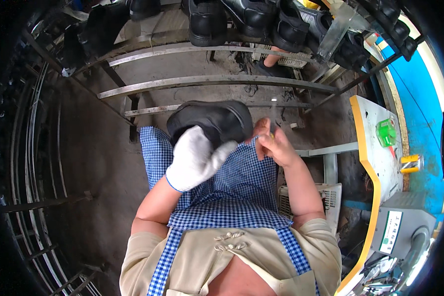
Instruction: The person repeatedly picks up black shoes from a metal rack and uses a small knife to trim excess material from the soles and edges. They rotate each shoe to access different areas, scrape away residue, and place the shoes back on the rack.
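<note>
Shoe (229, 116), black, is held up above the lap of a seated worker, its opening turned toward the body. The left hand (195, 155), in a white glove with a blue-edged cuff, has its fingers gripping the shoe at that opening, the tips hidden from view, while the thumb stretches out to the right. The bare right hand (277, 145) is just beside the shoe's right-hand end, fingers curled in a pinch around a slim item (274, 125), too blurred to identify. A blue-and-white checked apron (237, 220) covers the worker's lap, worn over a cream top (192, 251) with knotted fastenings. Ahead, a metal rack (217, 82) carries a row of black shoes (207, 22) along its upper level; beyond the rails, a co-worker's lower leg (273, 58) shows. At right is a white table (375, 116) edged in yellow, bearing a green container (386, 132), with a yellow can (411, 164) near its far edge, against a blue wall panel (409, 89). Closer in sits a grey machine housing (407, 209) with a thick pipe. Beneath the table's near side, a pale plastic crate (334, 200) rests low down, and metal racking (30, 172) lines the left.
</note>
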{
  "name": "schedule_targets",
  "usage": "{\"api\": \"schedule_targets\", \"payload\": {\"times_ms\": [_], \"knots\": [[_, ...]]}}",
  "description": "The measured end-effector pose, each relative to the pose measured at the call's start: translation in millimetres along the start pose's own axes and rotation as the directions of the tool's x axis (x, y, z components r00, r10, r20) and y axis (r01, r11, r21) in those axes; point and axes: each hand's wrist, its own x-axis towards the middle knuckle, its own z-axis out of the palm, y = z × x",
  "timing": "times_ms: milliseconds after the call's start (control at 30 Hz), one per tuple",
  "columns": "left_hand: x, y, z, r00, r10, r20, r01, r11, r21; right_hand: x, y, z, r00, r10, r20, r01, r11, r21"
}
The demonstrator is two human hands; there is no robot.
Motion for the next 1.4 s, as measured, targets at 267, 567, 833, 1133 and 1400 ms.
{"api": "schedule_targets", "payload": {"times_ms": [267,567,833,1133,1400], "knots": [[-25.0,14.1,2.9,0.877,0.317,0.362,-0.380,0.918,0.116,-11.4,145.7,6.1,0.948,0.299,0.106,-0.303,0.752,0.586],[-36.4,-25.6,-50.2,0.625,-0.588,-0.514,-0.017,0.648,-0.761,15.6,65.8,76.9,0.964,-0.134,0.229,-0.074,0.692,0.718],[-31.9,-17.9,-52.9,0.893,-0.312,-0.325,0.109,0.850,-0.515,27.8,85.2,11.9,0.980,0.057,-0.191,-0.095,0.976,-0.194],[-20.6,-3.7,-47.1,0.964,-0.260,0.057,0.261,0.876,-0.405,43.9,-102.8,59.8,0.664,-0.583,0.468,0.723,0.341,-0.601],[-7.0,-5.3,-39.9,0.953,-0.174,0.247,0.234,0.942,-0.239,35.1,-151.3,68.9,0.645,-0.123,0.755,0.752,-0.074,-0.655]]}}
